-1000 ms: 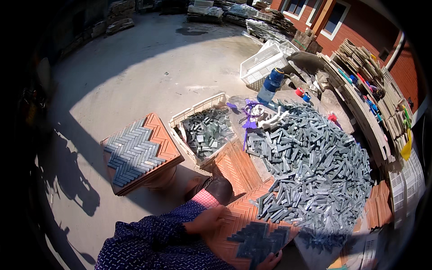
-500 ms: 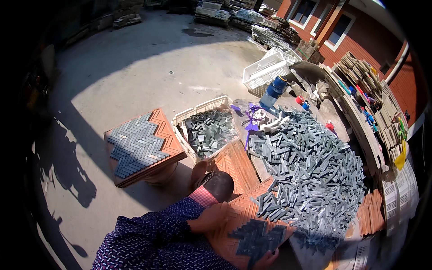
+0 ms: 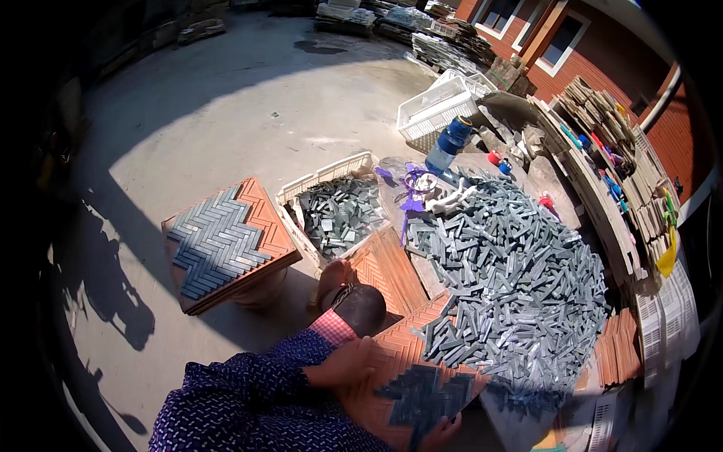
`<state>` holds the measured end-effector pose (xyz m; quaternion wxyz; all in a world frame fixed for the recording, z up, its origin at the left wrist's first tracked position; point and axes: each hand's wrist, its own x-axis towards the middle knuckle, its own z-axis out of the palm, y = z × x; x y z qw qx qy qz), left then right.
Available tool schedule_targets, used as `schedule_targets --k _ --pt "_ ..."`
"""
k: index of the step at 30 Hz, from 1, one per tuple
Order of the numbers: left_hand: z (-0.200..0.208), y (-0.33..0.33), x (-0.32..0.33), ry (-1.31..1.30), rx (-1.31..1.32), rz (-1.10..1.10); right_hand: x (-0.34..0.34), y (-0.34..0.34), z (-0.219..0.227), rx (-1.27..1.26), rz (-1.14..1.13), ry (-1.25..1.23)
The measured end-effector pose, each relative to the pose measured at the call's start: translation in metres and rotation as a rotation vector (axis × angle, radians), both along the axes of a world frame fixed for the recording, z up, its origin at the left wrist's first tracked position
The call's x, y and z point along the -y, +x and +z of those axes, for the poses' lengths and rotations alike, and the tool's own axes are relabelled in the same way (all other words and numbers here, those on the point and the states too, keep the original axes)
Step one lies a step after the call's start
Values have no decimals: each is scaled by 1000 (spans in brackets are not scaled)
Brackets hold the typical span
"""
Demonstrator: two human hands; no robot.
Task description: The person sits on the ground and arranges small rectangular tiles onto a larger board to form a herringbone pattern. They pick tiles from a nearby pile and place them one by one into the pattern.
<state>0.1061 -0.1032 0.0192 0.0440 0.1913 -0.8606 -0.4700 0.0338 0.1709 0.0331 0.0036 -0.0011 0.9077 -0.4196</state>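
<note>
Gripping one orange board at the bottom centre, the left hand has its fingers curled over the near edge; the right hand peeks out beneath, and whether it grips cannot be told. One tile heap lies at the right, two white crates above, and one finished panel at the left. Since earlier, the view has drifted slightly; the hands have stayed put.

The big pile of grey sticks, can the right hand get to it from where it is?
Probably yes. The right hand sits at the near edge of the orange tray, and the grey strip pile starts just past that tray, with nothing standing between them.
</note>
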Motion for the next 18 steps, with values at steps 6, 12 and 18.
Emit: schedule_targets --k 6,12,18 --pt "-21 -5 5 -46 -51 15 6 0 -9 32 -39 45" --pt "-36 -15 13 107 -67 -44 -17 -10 -57 -91 -34 -75" --pt "-16 -18 41 145 -87 -5 -9 -9 -49 -34 -21 -43"
